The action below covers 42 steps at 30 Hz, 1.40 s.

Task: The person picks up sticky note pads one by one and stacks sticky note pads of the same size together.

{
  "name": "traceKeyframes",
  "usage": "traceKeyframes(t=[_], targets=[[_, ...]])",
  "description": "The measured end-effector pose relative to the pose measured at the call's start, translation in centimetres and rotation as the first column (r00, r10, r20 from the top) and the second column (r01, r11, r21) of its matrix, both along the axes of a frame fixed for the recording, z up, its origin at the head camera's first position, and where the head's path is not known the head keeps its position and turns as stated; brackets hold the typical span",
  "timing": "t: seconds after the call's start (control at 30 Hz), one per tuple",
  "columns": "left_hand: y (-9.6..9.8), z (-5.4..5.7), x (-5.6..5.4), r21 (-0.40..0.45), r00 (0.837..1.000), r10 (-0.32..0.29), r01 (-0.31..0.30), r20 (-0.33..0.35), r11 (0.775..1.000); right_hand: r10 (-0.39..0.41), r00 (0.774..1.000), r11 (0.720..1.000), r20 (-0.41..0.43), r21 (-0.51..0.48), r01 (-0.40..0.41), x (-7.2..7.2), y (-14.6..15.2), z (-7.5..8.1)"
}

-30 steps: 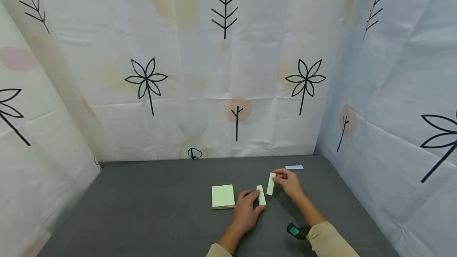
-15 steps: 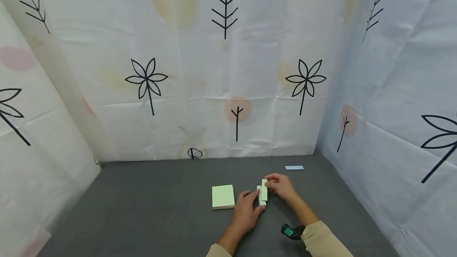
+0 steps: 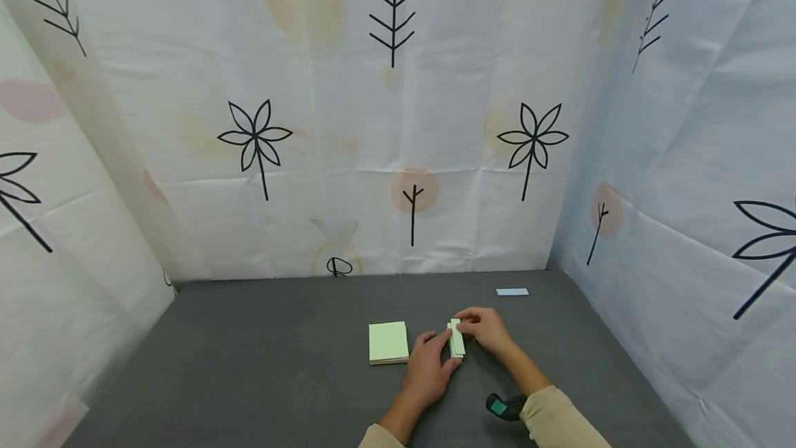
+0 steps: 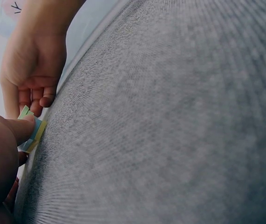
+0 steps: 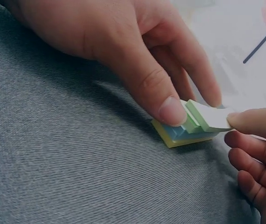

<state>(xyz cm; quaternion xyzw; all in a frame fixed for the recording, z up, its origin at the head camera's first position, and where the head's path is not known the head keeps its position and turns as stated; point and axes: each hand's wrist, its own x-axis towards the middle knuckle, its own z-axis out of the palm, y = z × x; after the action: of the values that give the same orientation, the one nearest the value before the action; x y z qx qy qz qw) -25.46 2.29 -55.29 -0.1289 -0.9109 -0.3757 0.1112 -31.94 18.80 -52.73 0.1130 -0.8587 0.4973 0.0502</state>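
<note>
A narrow stack of sticky-note strips (image 5: pixel 173 140) lies on the grey tabletop, with yellow, blue and green layers. My left hand (image 3: pixel 428 368) grips its ends between thumb and fingers; in the right wrist view its thumb presses the near end. On top, a pale green sticky-note strip pad (image 3: pixel 457 337) sits slightly askew, its upper face looking whitish in the right wrist view. My right hand (image 3: pixel 490 330) pinches that pad's right edge; its other fingers are loosely curled in the left wrist view. The far-side fingertips are partly hidden.
Left of the hands sits a square pale green sticky-note stack (image 3: pixel 388 343). A light blue strip (image 3: pixel 513 292) lies near the table's back right. Patterned white curtains (image 3: pixel 336 123) enclose the back and sides. A black device (image 3: pixel 505 407) with a green face is by the right sleeve.
My right hand has moved left and toward me with the green strip pad, from beside the stack to on top of it, and straightened it. My left hand has stayed in place.
</note>
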Motion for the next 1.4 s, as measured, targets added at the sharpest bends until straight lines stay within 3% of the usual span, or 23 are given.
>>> traceKeyframes(t=[0.3, 0.7, 1.13, 1.27, 1.4], targets=[[-0.09, -0.11, -0.01, -0.003, 1.000, 0.012, -0.012, -0.029, 1.000, 0.014, 1.000, 1.000, -0.010, 0.014, -0.014, 0.27, -0.26, -0.06], [-0.04, -0.12, 0.06, 0.002, 1.000, 0.010, -0.010, -0.005, 1.000, 0.063, 0.998, 0.998, 0.006, 0.014, -0.063, 0.30, 0.11, -0.30], [-0.14, -0.21, -0.01, 0.018, 0.999, -0.021, 0.022, -0.030, 1.000, 0.082, 0.997, 0.996, 0.005, 0.022, -0.082, 0.25, 0.24, -0.32], [-0.13, -0.28, -0.08, 0.013, 0.999, -0.015, 0.015, -0.041, 1.000, 0.058, 0.998, 0.998, 0.011, 0.011, -0.058, -0.03, 0.21, -0.33], [-0.06, -0.29, -0.10, 0.011, 0.999, -0.014, 0.015, -0.039, 1.000, -0.037, 0.999, 0.998, 0.021, -0.043, 0.038, -0.25, 0.28, -0.25]])
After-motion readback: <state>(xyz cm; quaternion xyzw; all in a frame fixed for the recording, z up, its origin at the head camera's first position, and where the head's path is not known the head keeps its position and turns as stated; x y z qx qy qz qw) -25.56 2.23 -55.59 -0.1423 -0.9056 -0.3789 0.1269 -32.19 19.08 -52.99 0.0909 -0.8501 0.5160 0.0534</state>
